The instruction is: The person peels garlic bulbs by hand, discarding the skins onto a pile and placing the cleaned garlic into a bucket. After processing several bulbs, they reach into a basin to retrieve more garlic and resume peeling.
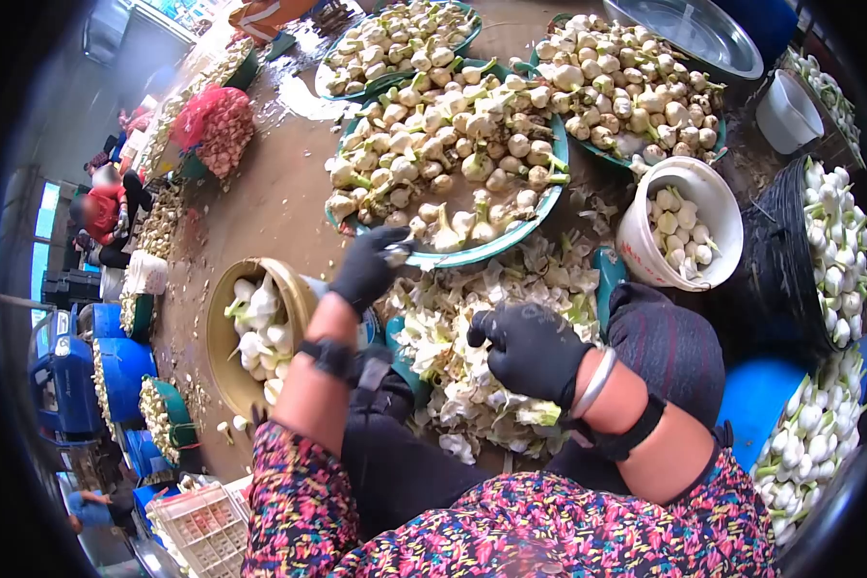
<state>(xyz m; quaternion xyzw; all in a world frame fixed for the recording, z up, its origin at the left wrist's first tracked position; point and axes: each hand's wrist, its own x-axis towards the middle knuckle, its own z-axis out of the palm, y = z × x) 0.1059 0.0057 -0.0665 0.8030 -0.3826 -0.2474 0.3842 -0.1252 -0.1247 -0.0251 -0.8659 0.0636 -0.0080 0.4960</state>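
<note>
My left hand [364, 274], in a black glove, is closed around a pale garlic bulb [396, 255], mostly covered by the fingers. It is near the front rim of a green-edged basin [443, 258] heaped with garlic bulbs [424, 144]. Above a pile of peeled garlic skins [453, 332] between my knees, my right hand [535, 354], also gloved in black, is curled tight. Whatever it grips is hidden. Left of my left forearm stands a tan bucket [223, 337] holding cleaned white garlic bulbs [260, 323].
Two more garlic-filled basins [631, 87] [395, 43] lie ahead. A white bucket [636, 241] with bulbs stands to the right, beside a black tub [766, 250] of garlic. A red net sack [226, 135] sits at left. Seated people [104, 212] are farther off.
</note>
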